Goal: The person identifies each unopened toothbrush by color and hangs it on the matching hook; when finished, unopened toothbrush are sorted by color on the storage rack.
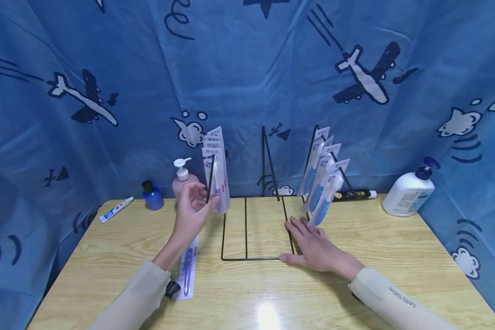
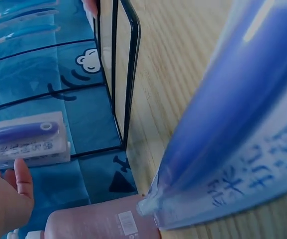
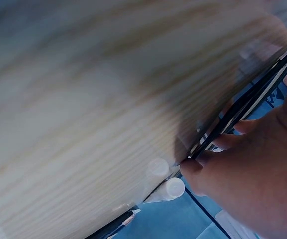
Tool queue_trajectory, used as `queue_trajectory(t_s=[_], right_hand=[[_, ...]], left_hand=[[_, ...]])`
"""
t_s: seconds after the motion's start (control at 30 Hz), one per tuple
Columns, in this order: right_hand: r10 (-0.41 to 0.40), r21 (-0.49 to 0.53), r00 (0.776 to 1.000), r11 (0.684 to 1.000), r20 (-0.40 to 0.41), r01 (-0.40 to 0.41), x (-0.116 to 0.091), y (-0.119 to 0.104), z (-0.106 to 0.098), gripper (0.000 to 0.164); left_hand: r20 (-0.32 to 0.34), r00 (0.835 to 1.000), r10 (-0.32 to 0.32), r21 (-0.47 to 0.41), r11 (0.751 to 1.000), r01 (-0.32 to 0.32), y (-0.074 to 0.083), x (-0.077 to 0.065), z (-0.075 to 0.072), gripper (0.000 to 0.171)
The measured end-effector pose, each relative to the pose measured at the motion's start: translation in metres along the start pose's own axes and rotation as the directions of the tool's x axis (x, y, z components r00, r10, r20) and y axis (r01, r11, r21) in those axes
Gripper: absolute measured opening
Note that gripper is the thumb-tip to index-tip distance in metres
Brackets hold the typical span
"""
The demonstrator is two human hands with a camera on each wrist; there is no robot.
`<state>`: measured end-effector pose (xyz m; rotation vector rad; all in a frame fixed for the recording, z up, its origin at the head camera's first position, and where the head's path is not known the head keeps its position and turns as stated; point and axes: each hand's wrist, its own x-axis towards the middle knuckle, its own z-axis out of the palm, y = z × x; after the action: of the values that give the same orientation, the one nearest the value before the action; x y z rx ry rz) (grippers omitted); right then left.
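Note:
My left hand [image 1: 191,213] is raised beside the left prong of a black wire display rack [image 1: 246,229], fingers bent and parted from the thumb. Its thumb tip is right at the hanging toothbrush packs [image 1: 224,183], which show a purple toothbrush [image 2: 21,132] in the left wrist view. Flat on the rack's base and the table lies my right hand [image 1: 313,247], fingers spread, below blue toothbrush packs [image 1: 327,197] on the right prong. Another packaged purple toothbrush [image 1: 187,270] lies on the table under my left wrist.
A pink pump bottle [image 1: 185,178] stands behind my left hand, with a blue bottle [image 1: 153,197] and a toothpaste tube [image 1: 117,209] further left. At right are a black tube [image 1: 350,195] and a white pump bottle [image 1: 408,195]. A blue curtain [image 1: 239,68] hangs behind the table.

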<state>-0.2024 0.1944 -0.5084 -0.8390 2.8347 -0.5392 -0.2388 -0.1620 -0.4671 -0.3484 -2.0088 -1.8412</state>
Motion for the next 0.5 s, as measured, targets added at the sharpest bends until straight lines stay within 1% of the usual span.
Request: queue_trajectory(t_s=[0.17, 0.3, 0.37, 0.43, 0.5], right_hand=[[-0.019, 0.012, 1.000, 1.000, -0.019, 0.020, -0.001, 0.001, 0.001, 0.097], [-0.034, 0.015, 0.998, 0.999, -0.056, 0.034, 0.001, 0.012, 0.011, 0.100], [-0.040, 0.011, 0.996, 0.999, -0.077, 0.041, 0.003, 0.018, 0.016, 0.101], [-0.043, 0.008, 0.995, 0.999, -0.088, 0.044, 0.003, 0.021, 0.020, 0.102], [-0.058, 0.008, 0.993, 0.998, -0.098, 0.059, 0.003, 0.019, 0.018, 0.101]], left_hand=[[0.013, 1.000, 0.014, 0.002, 1.000, -0.014, 0.006, -0.012, -0.009, 0.045], [0.001, 1.000, 0.028, -0.015, 0.999, -0.028, 0.010, -0.020, -0.016, 0.041], [-0.022, 1.000, 0.008, -0.010, 1.000, -0.008, 0.011, -0.025, -0.020, 0.039], [-0.052, 0.998, -0.038, 0.005, 0.999, 0.038, 0.012, -0.031, -0.024, 0.039], [-0.083, 0.993, -0.086, 0.043, 0.995, 0.090, 0.011, -0.038, -0.028, 0.038]])
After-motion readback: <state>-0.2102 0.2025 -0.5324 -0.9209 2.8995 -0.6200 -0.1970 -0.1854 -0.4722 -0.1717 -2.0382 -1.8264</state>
